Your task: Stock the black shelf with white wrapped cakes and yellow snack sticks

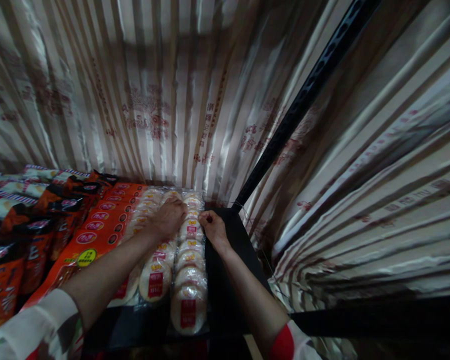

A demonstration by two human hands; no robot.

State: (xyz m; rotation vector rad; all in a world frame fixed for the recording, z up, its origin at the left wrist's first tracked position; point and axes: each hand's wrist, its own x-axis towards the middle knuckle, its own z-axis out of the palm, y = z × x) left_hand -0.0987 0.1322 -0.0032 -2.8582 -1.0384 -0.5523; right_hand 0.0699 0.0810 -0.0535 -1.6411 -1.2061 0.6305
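Rows of round, pale cracker packets in clear wrappers with red labels overlap on a black shelf. My left hand lies over the middle row, its curled fingers at the left side of the rightmost row. Across that row, my right hand has its thumb and fingers bent together at the wrapper edge of a packet. Both hands are on the far half of the row. The left fingertips are blurred, and what they grip is partly hidden.
Flat orange packs overlap to the left, beside orange and black snack bags. A black perforated post rises slanting from the shelf's back right corner. Pleated, printed sheeting hangs behind and to the right. A thin wire runs along the right side.
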